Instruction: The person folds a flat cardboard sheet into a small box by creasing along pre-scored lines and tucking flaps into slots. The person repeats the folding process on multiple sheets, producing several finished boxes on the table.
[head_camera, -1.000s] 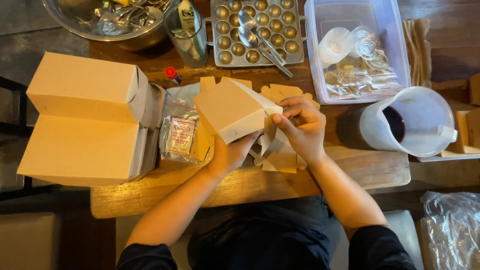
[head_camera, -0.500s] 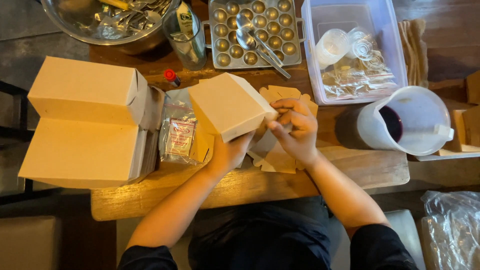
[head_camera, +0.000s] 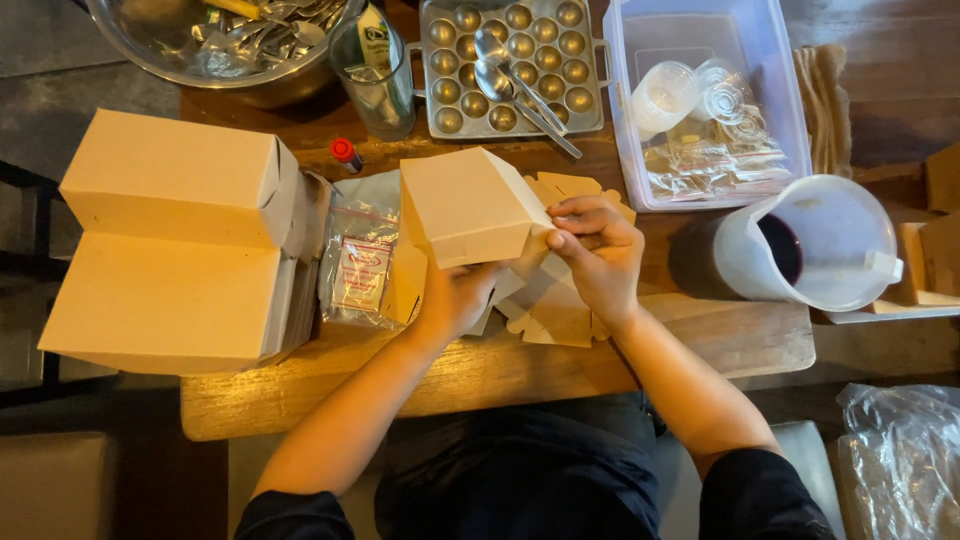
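I hold a tan cardboard box (head_camera: 465, 205) above the wooden table (head_camera: 480, 375). My left hand (head_camera: 455, 298) grips it from underneath. My right hand (head_camera: 598, 255) pinches the box's right edge with fingertips on a flap. Under both hands lies a stack of flat, unfolded box blanks (head_camera: 545, 310). A clear plastic bag (head_camera: 358, 265) with a red and white label rests just left of my left hand.
Two folded boxes (head_camera: 170, 245) sit at the left. At the back stand a metal bowl of utensils (head_camera: 235, 40), a glass (head_camera: 378, 70), a dimpled metal tray with spoons (head_camera: 510, 65) and a clear bin (head_camera: 700, 100). A white jug of dark liquid (head_camera: 800, 245) stands right.
The box has tilted and moved slightly left and up in my hands. My right hand has shifted along the box's right edge, fingers now pressing the flap.
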